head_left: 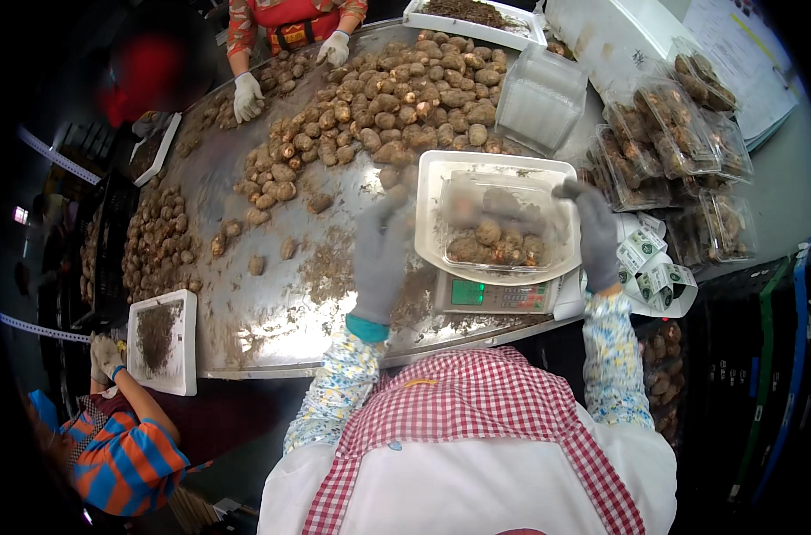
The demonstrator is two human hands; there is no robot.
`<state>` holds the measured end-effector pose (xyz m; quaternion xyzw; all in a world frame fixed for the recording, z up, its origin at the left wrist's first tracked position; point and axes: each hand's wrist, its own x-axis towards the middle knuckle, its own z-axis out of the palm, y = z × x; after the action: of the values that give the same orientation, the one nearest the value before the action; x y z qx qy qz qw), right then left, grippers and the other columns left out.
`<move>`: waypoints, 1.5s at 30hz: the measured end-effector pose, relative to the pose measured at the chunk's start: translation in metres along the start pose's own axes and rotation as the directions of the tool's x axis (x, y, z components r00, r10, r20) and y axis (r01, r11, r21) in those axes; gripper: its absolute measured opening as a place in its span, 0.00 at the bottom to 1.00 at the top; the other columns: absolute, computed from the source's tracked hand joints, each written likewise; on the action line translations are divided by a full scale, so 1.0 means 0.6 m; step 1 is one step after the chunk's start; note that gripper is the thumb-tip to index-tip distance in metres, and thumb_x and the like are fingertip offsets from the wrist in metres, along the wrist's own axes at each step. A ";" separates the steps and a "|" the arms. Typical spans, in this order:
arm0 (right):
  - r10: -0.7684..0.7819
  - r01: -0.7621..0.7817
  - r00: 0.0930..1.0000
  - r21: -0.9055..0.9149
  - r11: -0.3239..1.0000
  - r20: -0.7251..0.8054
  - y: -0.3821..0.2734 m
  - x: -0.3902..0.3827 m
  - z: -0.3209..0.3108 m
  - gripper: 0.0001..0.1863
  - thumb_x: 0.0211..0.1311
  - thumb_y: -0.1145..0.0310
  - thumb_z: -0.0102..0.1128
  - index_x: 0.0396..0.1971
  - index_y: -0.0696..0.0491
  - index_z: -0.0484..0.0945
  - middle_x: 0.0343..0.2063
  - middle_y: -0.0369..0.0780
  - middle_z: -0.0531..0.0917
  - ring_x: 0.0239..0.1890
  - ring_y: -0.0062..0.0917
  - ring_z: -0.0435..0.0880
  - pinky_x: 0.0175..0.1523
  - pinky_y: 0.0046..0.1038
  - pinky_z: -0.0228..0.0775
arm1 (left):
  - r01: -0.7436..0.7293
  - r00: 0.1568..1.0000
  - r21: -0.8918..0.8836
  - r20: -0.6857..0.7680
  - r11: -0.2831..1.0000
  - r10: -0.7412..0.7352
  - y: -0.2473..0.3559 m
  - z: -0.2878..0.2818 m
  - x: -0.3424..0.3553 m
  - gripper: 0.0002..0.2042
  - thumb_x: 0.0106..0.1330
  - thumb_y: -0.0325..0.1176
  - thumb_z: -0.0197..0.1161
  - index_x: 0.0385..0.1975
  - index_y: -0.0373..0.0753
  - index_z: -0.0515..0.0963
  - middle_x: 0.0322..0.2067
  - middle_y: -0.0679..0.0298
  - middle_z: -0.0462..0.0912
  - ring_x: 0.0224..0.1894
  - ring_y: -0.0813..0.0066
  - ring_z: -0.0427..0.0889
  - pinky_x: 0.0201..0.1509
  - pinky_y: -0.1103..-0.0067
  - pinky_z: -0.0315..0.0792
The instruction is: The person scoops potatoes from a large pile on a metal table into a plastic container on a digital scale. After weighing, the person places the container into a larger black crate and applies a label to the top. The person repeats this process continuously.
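The left hand is extended beside the white tray. The right hand is at the clear container; its grip cannot be determined.

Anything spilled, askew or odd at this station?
Yes, two things. Loose dirt is strewn on the table left of the scale, looking messy. The label strip lies in untidy loops right of it. No obvious damage visible.
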<state>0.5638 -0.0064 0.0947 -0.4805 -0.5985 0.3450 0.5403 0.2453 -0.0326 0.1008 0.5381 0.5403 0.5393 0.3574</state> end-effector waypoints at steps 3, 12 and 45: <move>-0.051 0.055 0.998 -0.182 0.982 0.029 -0.004 -0.070 0.024 0.16 0.69 0.76 0.50 0.55 0.59 0.75 0.51 0.43 0.81 0.55 0.27 0.79 0.60 0.26 0.69 | -0.154 0.976 0.126 0.172 0.980 0.131 -0.013 0.046 -0.017 0.19 0.73 0.33 0.50 0.61 0.32 0.68 0.52 0.58 0.74 0.51 0.71 0.73 0.58 0.75 0.68; 0.545 -0.546 0.834 0.262 0.796 0.081 -0.014 -0.131 0.010 0.21 0.61 0.74 0.62 0.55 0.60 0.75 0.51 0.45 0.78 0.51 0.31 0.80 0.53 0.28 0.75 | 0.477 0.813 -0.312 0.513 0.821 -0.277 -0.030 0.028 -0.013 0.22 0.70 0.31 0.56 0.63 0.31 0.65 0.49 0.58 0.77 0.48 0.74 0.78 0.53 0.78 0.73; 0.760 -0.039 0.325 0.795 0.606 -0.563 -0.078 -0.956 -0.356 0.22 0.72 0.60 0.55 0.59 0.56 0.73 0.54 0.43 0.79 0.55 0.31 0.80 0.59 0.34 0.75 | 0.508 0.024 -0.019 1.000 0.861 0.008 0.133 0.423 -0.243 0.10 0.70 0.27 0.59 0.48 0.33 0.74 0.37 0.66 0.80 0.37 0.82 0.78 0.45 0.84 0.73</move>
<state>0.7374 -0.5870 -0.0047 -0.5028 0.0896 0.3637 0.7790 0.5306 -0.1360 0.1084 0.5683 0.1258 0.0473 0.8118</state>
